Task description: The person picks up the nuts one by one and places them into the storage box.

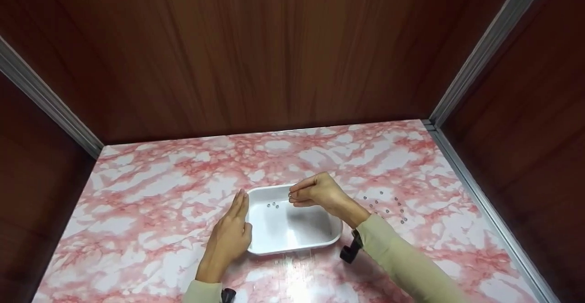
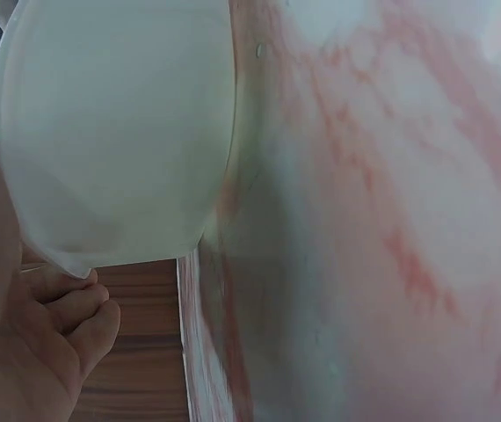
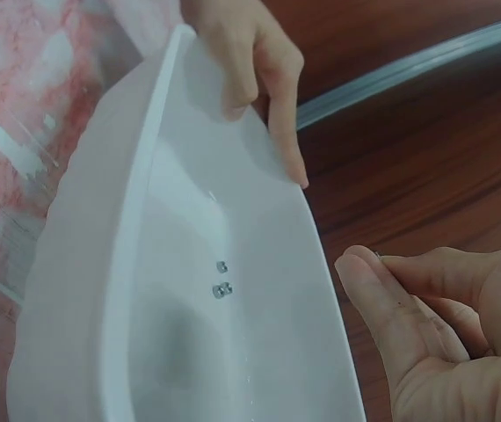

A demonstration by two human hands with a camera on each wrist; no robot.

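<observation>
Fingers straight, the left hand [image 1: 231,234] presses the tray's [image 1: 292,243] nine-o'clock wall; the right hand [image 1: 320,191] hovers above, pinching a nut [image 1: 290,196].

A staged recording booth: wood-grain panel walls [image 1: 256,51] (aluminium-framed corners) enclose a pink marble-patterned tabletop [image 1: 151,202].

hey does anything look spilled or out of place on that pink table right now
Only the small metal nuts look odd: they lie loose and scattered on the marble-patterned table right of the white tray, while a few sit inside it. The tray stands flat, the left hand against its side, and the right hand pinches something tiny above it.
</observation>
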